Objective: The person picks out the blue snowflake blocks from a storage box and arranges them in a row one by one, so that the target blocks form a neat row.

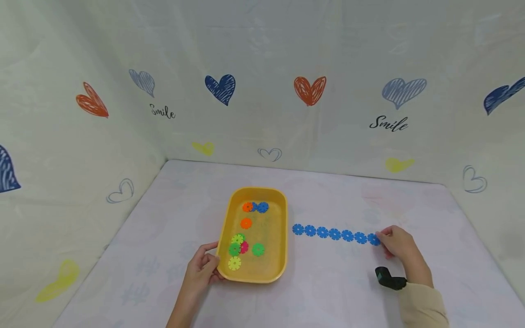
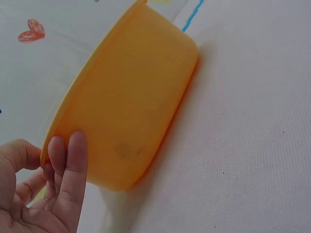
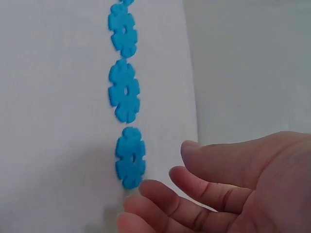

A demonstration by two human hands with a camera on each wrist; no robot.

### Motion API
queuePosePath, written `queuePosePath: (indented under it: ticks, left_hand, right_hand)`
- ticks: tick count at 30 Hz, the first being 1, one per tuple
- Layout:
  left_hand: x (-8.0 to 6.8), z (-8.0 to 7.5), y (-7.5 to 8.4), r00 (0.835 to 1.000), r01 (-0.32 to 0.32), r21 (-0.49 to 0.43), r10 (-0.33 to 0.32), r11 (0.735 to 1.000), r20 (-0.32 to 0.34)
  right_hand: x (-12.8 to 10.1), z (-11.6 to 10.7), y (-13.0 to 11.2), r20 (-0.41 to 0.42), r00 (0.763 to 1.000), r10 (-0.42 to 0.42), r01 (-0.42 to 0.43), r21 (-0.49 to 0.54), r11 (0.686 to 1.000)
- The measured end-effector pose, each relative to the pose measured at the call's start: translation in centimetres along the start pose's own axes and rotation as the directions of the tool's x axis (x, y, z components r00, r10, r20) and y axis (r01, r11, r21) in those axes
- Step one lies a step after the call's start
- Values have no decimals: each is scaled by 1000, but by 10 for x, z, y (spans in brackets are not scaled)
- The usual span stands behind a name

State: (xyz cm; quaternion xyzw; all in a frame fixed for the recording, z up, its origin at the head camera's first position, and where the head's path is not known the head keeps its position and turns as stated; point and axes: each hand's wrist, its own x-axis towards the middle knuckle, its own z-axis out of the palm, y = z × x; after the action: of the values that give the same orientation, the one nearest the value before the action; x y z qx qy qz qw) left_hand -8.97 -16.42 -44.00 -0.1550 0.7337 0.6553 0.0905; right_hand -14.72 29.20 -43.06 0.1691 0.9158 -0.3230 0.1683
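Note:
A yellow tray (image 1: 258,189) sits mid-table and holds several flat snowflake discs: orange (image 1: 246,223), blue (image 1: 262,207), green (image 1: 258,249), pink and yellow (image 1: 234,263). My left hand (image 1: 210,260) grips its near-left corner, thumb over the rim and fingers (image 2: 73,160) against the tray's outer wall (image 2: 136,97). To the tray's right a row of blue discs (image 1: 335,234) lies flat on the table. My right hand (image 1: 387,241) rests at the row's right end. Its loosely curled fingers (image 3: 194,204) hold nothing, just beside the last blue disc (image 3: 130,156).
The table (image 1: 336,282) is covered with a pale cloth and walled at the back and on both sides by a white sheet printed with hearts. A black wrist camera (image 1: 389,279) sits on my right sleeve.

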Motion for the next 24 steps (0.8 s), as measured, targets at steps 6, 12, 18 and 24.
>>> queuePosePath:
  ticks: [6,12,18,24]
  left_hand:
    - [-1,0,1,1000,-10,-11,10,1000,10]
    - [-1,-1,2,1000,-25,-22,26,999,15]
    - [-1,0,2,1000,-24,-12,24,1000,11]
    - [0,0,1,1000,-22,-18,23,1000,11]
  right_hand:
    - [-3,2,-22,-41,990,-134,136,67,988]
    - [62,36,2,-126,966,-225,236,85,968]
    - [76,60,-26,-136,936,-324,344,166,924]
    - [103,98,-58,-155,917,-368,394,189,900]
